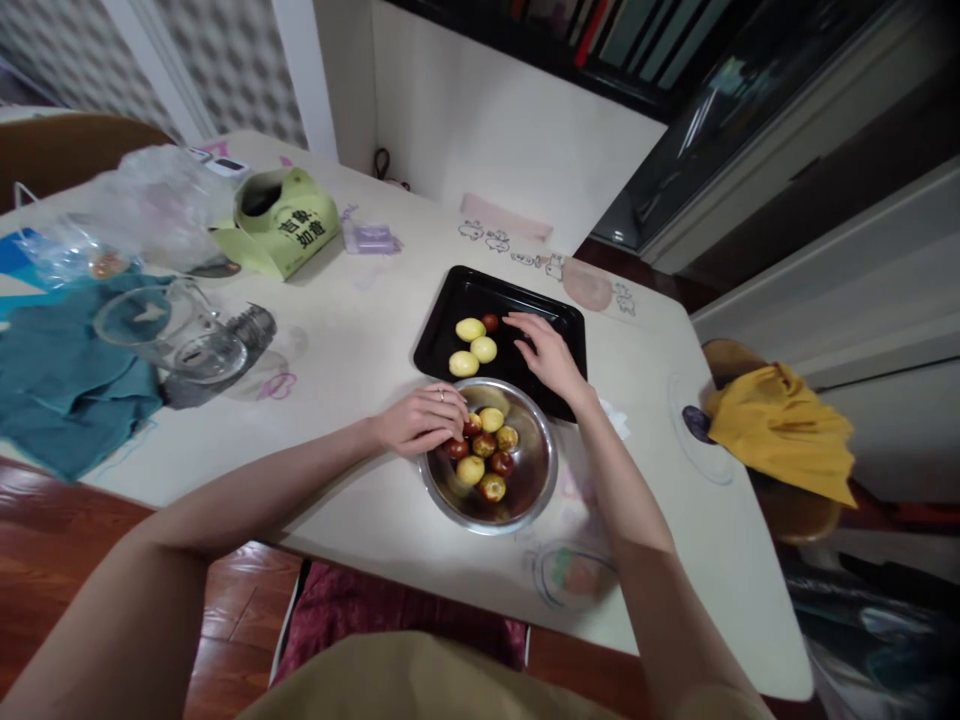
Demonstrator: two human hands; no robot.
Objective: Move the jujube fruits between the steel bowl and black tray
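Observation:
A steel bowl (551, 465) holds several jujubes (470, 470), some yellow-green, others mottled or reddish brown. Over its left rim comes my left hand (426, 416), a ring on one finger, its fingers together and curled on a red-brown jujube (472, 426) among the rest. Behind the bowl lies a black tray (517, 295) with three pale yellow-green jujubes (470, 329) and a small dark red one (490, 322). My right hand (550, 357) is above the tray, fingers stretched and thumb apart, fingertips just right of the red jujube. Nothing shows in its grasp.
On the table's left are a glass pitcher (202, 350), a teal cloth (67, 370), a green paper box (289, 225), plastic bags (161, 205) and a small purple pack (371, 238). A white tissue (616, 418) lies by the tray. Yellow cloth (780, 425) hangs over a chair at right.

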